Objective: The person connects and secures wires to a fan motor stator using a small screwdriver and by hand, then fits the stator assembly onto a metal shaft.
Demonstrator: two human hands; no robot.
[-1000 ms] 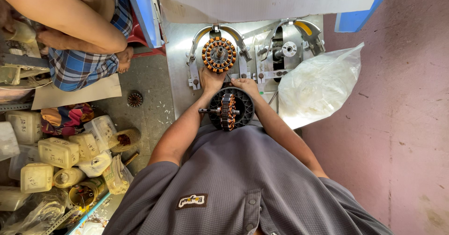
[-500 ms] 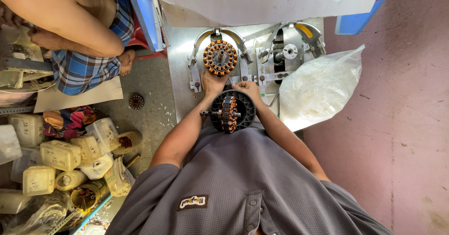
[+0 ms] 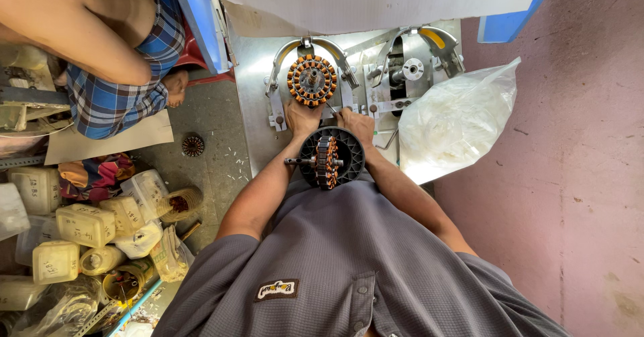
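— What's on the metal table [image 3: 258, 75]?
— A copper-wound motor core [image 3: 312, 80] on a clamp; just below it, both hands, left hand [image 3: 303, 118] and right hand [image 3: 356, 125], grip a black-rimmed motor core [image 3: 331, 157].
— And around?
— Pink floor [image 3: 577, 176], white plastic bag [image 3: 456, 119], yellowed jugs [image 3: 80, 224].

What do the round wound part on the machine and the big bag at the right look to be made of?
The wound part looks like coppery-orange wire coils, glossy, on a dark core, probably steel; a metal shaft shows at its middle. The bag looks like thin clear plastic film, crinkled and shiny, with whitish contents that I cannot identify.
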